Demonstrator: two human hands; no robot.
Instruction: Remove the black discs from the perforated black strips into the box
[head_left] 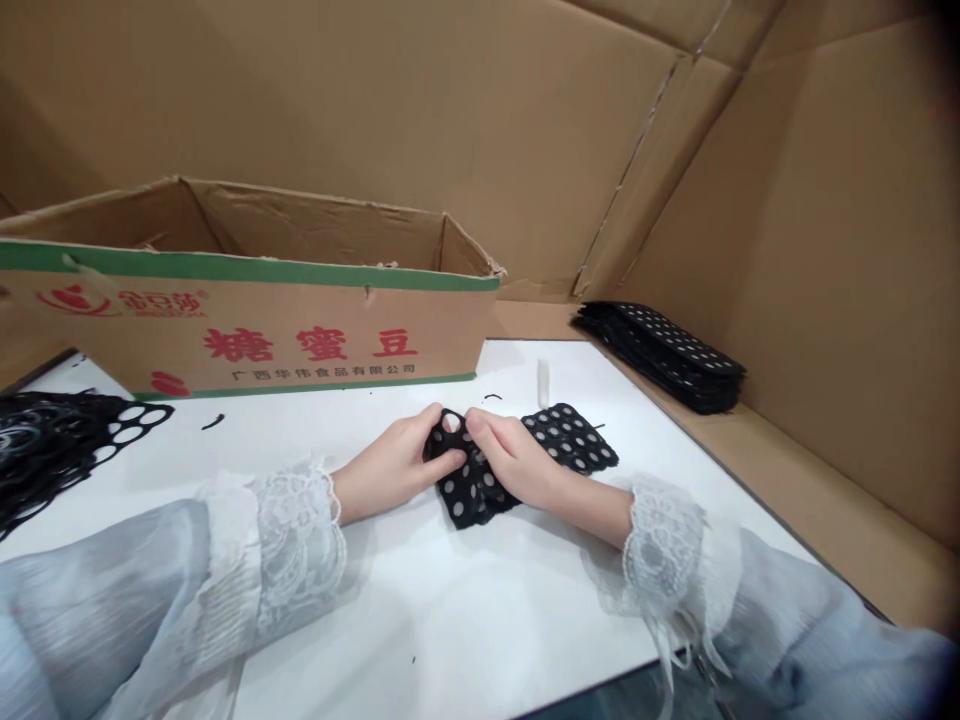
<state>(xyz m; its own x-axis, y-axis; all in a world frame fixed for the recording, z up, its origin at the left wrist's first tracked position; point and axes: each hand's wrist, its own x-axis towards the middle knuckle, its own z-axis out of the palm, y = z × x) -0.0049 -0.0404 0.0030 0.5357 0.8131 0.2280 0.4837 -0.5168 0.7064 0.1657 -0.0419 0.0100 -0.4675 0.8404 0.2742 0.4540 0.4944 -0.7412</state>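
Both hands hold a black sheet with rows of pale round dots [469, 505], above the white tabletop. My left hand [394, 462] pinches its left edge between thumb and fingers, beside one larger hole at the top corner. My right hand [529, 465] is closed on the upper middle, its fingertips close to the left hand's. Beyond the right wrist lies more black dotted material [574, 437] with a ragged edge. Whether it joins the held sheet is hidden behind my right hand.
An open cardboard box [337, 335] with a green rim and red lettering stands at the back left. Black netting with round holes [60, 445] lies on the left. A stack of black dotted sheets [667, 355] rests at the right. Cardboard walls [375, 100] surround the table.
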